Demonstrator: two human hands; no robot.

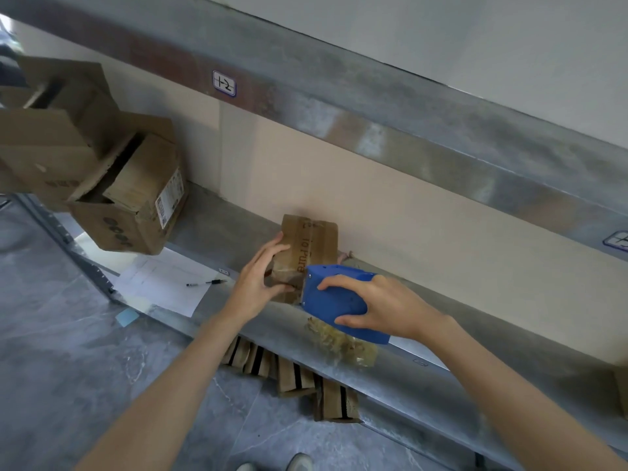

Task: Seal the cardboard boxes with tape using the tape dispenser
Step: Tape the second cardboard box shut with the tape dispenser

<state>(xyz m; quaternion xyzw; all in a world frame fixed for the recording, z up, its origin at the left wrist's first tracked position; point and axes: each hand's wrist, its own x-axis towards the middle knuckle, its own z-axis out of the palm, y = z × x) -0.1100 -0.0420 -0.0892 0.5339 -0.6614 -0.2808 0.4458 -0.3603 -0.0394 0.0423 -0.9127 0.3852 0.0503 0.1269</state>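
The L hand (261,277) is holding the small brown box (312,239) on the metal shelf (210,226) — fingers curling round its left side. The R hand (384,307) is gripping the blue tape dispenser (334,294) — it's touching the box's near end. Paper (163,283) & a pen (207,283) are lying to the left.

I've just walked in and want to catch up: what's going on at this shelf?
A person is taping a small brown cardboard box on the grey metal shelf. The left hand holds the box steady, while the right hand grips a blue plastic tape dispenser against the box's near end. Further left sit larger open cardboard boxes, not yet sealed.
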